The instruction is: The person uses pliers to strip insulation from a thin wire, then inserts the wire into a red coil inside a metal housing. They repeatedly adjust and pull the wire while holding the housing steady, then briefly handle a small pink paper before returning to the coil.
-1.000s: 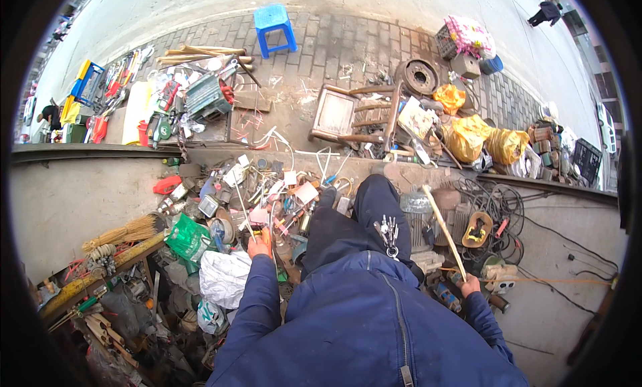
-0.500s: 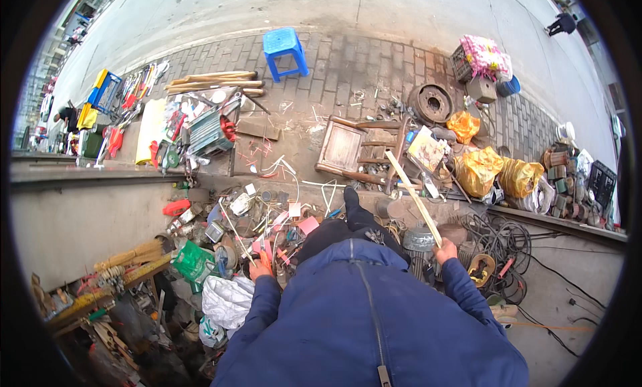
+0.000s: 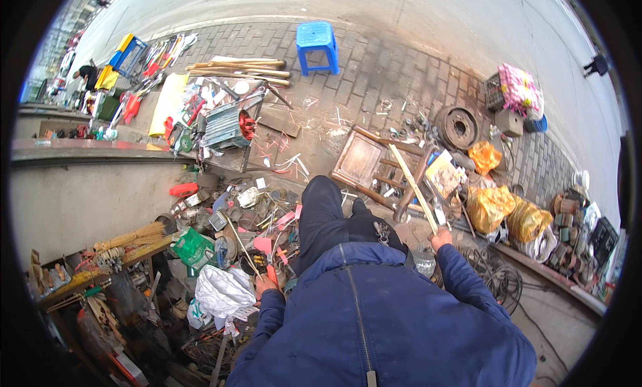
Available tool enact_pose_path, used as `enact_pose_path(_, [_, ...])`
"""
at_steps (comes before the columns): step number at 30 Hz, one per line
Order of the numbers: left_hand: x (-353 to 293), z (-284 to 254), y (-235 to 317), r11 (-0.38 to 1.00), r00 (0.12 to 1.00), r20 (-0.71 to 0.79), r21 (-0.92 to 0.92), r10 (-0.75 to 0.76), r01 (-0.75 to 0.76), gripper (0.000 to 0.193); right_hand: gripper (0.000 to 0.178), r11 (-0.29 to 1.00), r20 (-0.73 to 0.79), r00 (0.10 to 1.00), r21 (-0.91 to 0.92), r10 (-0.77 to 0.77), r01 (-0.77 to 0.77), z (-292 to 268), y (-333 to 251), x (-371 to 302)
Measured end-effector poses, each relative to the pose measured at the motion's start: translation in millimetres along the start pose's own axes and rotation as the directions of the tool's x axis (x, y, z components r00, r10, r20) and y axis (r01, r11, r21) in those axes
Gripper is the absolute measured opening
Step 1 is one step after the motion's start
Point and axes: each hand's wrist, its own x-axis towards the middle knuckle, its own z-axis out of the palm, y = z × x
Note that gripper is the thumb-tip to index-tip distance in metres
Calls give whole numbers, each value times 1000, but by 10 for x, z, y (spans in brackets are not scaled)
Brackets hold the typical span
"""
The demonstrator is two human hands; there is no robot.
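My right hand (image 3: 441, 238) is closed round the lower end of a long, pale wooden strip (image 3: 414, 188). The strip slants up and away over an overturned wooden chair (image 3: 358, 161). On the other side, my left hand (image 3: 266, 285) is closed on a thin pale stick (image 3: 241, 245) that points up and left over a heap of small clutter. An orange-red handle (image 3: 272, 274) shows right beside the left fingers; whether they hold it too, I cannot tell. A crumpled white sack (image 3: 224, 292) lies just left of this hand.
A blue plastic stool (image 3: 317, 42) stands on the paving ahead. Toward the right are a rusty wheel rim (image 3: 459, 127), yellow bags (image 3: 490, 210) and coiled cables (image 3: 503, 283). A metal toolbox (image 3: 227, 129) and wooden poles (image 3: 241, 69) lie at front left.
The view has shifted, so the stool and chair appear farther right. One of my legs has come forward beside the chair. Both hands keep hold of their strip and stick.
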Motion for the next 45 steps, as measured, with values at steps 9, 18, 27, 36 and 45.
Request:
enact_pose_path(9, [808,686,402,995,995,54,61,-86,82,38,35,949,-66,992,-304,-105,81,267,-1429,1080])
enact_pose_path(18, [2087,1590,460,912,917,88,-100,-389,397,38,44,821,-97,995,-570,-32,-29,989,-3730,2609])
enact_pose_path(27, [2366,1732,580,819,876,-33,-376,-480,435,46,43,482,16,968,-865,-252,140,617,-5881,3197])
enact_pose_path(36, [2575,1789,1524,-281,433,443,-877,-785,389,30,45,64,288,924,-948,-253,313,1029,-7230,3608])
enact_pose_path(45, [1904,2199,2210,473,679,-181,-838,-712,272,30,44,-184,648,746,-761,-153,623,2480,-7451,4458])
